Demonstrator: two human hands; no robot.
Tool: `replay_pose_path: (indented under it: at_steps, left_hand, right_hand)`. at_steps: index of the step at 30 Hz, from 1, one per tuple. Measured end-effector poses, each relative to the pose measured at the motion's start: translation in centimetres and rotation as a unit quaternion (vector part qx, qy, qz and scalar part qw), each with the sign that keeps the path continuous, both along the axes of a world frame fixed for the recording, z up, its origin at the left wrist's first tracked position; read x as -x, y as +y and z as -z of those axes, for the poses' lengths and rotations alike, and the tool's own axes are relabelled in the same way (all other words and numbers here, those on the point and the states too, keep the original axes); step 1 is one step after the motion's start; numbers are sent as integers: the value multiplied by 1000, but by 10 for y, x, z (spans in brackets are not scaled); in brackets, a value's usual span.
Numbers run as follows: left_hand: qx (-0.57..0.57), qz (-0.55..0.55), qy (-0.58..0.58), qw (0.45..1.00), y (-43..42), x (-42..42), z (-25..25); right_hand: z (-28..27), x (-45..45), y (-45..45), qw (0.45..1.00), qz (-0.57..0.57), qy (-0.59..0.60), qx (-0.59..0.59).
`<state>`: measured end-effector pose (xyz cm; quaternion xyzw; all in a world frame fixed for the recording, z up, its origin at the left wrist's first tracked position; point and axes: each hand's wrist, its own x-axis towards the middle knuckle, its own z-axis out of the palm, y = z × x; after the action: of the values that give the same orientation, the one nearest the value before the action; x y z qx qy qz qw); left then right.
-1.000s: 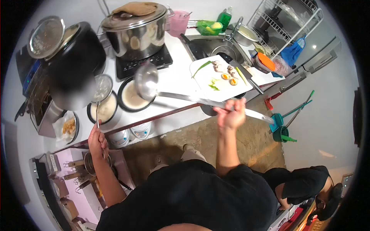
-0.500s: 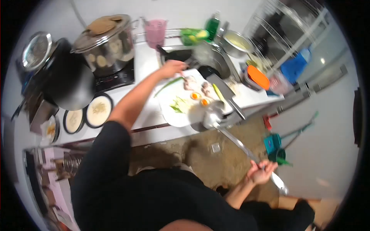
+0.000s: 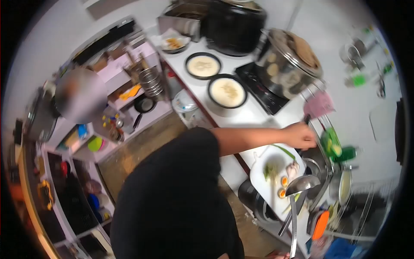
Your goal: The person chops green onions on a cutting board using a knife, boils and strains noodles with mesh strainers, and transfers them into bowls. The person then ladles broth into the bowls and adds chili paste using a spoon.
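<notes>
My left hand [image 3: 300, 136] is curled over the sink [image 3: 320, 157], beside a black handle [image 3: 307, 118]; anything in its fingers is hidden. At the bottom edge my right hand [image 3: 281, 255], mostly cut off, grips a long metal ladle [image 3: 294, 226]. The ladle's bowl hangs above the right side of a white cutting board [image 3: 258, 171]. On that board lie two egg halves [image 3: 283, 186], a piece of meat [image 3: 293, 169], shredded vegetables [image 3: 271, 172] and a green onion stalk [image 3: 283, 151]. A knife [image 3: 286, 225] lies partly under the ladle.
Two black-rimmed bowls of pale broth [image 3: 226, 91] stand on the counter by an induction cooker [image 3: 258, 88] bearing a large steel pot [image 3: 282, 60]. A pink cup [image 3: 319, 105], green bottle [image 3: 348, 153] and orange-lidded container [image 3: 320, 225] are near the sink. Shelves [image 3: 51, 168] line the left.
My view has swung left, bringing the shelves into sight. The ladle's bowl has moved from the board's near edge to above its right side. My left hand stays near the sink.
</notes>
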<state>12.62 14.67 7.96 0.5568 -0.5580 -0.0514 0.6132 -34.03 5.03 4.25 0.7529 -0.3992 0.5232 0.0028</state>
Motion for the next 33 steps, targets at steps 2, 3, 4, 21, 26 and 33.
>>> replay_pose_path:
  at_steps: [2,3,4,21,26,33]
  left_hand:
    - [57,-171,49,982,92,0,75]
    - [0,-243,130,961,152,10,105]
    - [-1,-320,287,903,209,30,130]
    - [-3,-733,517,441,670,257,295]
    - [38,-733,619,279,734,335,310]
    - [-129,-662,704,223,781,431,358]
  right_hand:
    - [-19,-39,-29,997,-72,38,-16]
    - [-40,-70,-29,991,-107,77,-19]
    - [-52,-124,-25,979,-56,40,194]
    - [148,-535,741,279,-823,460,-179]
    - [305,-593,849,382,-790,455,-156]
    - [370,-613,864,411,-730,512,-190]
